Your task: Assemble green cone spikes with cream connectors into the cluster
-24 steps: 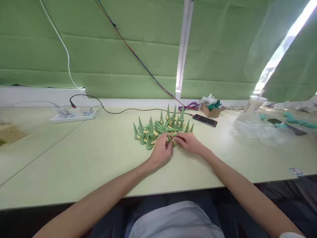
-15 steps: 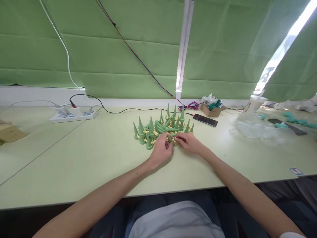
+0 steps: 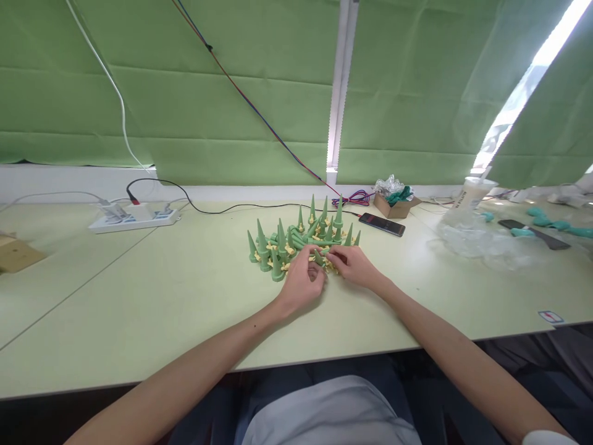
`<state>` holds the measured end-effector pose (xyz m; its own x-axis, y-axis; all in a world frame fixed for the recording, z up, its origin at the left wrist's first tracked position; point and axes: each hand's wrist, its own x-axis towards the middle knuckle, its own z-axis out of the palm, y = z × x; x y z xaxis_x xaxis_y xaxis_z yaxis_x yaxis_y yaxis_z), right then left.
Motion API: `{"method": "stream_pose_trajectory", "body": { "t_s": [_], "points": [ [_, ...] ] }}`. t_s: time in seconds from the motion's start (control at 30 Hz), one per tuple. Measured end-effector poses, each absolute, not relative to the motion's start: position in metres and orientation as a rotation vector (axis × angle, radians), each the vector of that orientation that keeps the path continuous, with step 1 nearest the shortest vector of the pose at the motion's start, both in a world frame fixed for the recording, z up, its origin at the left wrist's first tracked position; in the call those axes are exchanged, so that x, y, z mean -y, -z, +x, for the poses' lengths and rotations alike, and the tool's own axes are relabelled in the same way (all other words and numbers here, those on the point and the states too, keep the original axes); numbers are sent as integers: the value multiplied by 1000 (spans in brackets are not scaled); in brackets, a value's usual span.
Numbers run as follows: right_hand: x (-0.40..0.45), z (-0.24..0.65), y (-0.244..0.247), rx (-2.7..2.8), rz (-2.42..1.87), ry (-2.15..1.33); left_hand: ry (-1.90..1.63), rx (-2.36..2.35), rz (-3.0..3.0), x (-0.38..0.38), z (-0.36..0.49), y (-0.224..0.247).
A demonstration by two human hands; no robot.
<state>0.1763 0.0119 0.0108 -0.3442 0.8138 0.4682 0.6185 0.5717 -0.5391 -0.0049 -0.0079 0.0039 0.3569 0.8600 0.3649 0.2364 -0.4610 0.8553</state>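
Several green pointed cones (image 3: 262, 242) with flared bases stand in a cluster on the table, small pale yellow pieces tied or set around them. Green rods (image 3: 301, 237) lie among the cones. At the near edge of the cluster, my left hand (image 3: 303, 279) curls its fingers around a small tilted green cone (image 3: 319, 258). Close on its right, my right hand (image 3: 356, 266) has thumb and forefinger pinched together beside that cone. Whatever sits between those fingertips is too small to make out.
Behind the cluster lie a phone (image 3: 382, 224) on a black cable and a small cardboard box (image 3: 393, 207) with wrappings. A white power strip (image 3: 134, 219) is at left. To the right are a plastic cup (image 3: 470, 194), clear plastic bags (image 3: 477, 238) and another dark flat object (image 3: 532, 233).
My left fingers have loosened slightly and spread a little around the small cone. My right hand stays pinched beside it. The view has shifted slightly.
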Motion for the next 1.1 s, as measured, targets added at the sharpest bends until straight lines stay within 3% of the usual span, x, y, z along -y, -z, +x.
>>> {"method": "stream_pose_trajectory", "body": {
  "t_s": [0.63,1.1],
  "points": [
    [-10,173,-9,1686,-1092,-347,-1288,-1027,1890,11,-2,-10],
    [-5,169,-10,1782,-1017,-378,-1079,-1035,1849,9,-5,-8]
  ]
}}
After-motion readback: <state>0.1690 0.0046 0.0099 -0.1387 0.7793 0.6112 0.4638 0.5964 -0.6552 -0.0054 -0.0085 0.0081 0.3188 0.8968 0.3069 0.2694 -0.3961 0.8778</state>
